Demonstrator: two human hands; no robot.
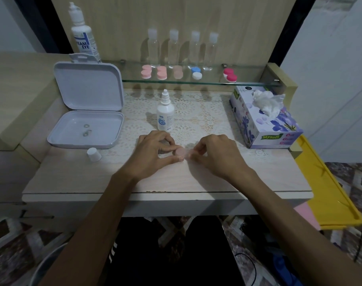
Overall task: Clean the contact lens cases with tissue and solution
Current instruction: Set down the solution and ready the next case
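— Why is the white box (pixel 87 106) lying open on the left of the table (pixel 72 178)?

— To park the lenses (pixel 86 130), I'd guess; two small rings sit in its tray, out of the way while the cases get cleaned.

— And the tissue box (pixel 264 118) on the right?

— Within reach, one sheet already pulled up. The bottle (pixel 165 112) stands uncapped just behind the hands, its cap (pixel 94 154) off to the left, so solution is ready.

— The other cases (pixel 177 72)?

— Lined up on the glass shelf (pixel 196 83), waiting, it seems.

— What's being held?

— A pale pink case (pixel 182 152), low over the table's middle. The left hand (pixel 155 153) pinches one end between thumb and fingers; the right hand (pixel 215 155) closes its fingertips on the other. Probably steadying and unscrewing a lid, though I can't tell which.
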